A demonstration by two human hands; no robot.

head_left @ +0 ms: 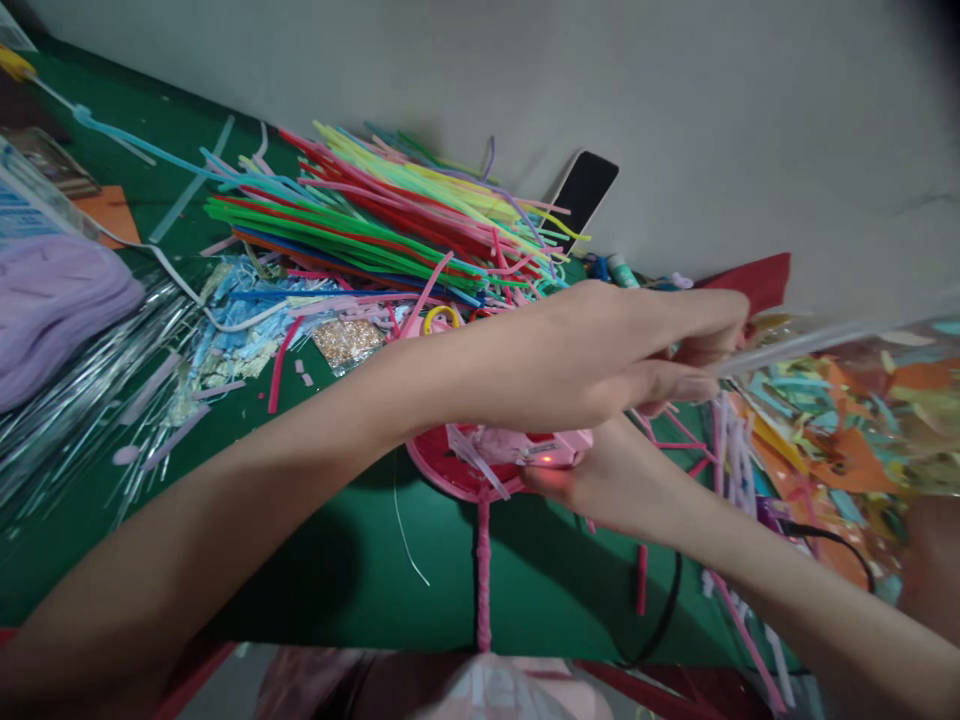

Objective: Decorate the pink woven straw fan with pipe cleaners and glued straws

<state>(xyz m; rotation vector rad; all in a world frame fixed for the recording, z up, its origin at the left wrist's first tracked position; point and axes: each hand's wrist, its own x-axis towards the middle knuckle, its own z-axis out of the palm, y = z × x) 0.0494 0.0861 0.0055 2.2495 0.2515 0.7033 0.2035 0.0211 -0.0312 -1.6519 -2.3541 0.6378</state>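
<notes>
My left hand reaches across to the right, its fingers pinched shut on a clear stick at the edge of a clear bag of coloured paper scraps. Below it, my right hand grips a pink glue gun with a red light glowing on it. The left forearm hides most of the right hand's fingers. The gun lies over a round pink piece on a fuzzy pink stem that runs toward me.
On the green table lie a big heap of coloured pipe cleaners, silver strips and lilac yarn at the left. A phone leans on the wall. A black cable trails at the front right.
</notes>
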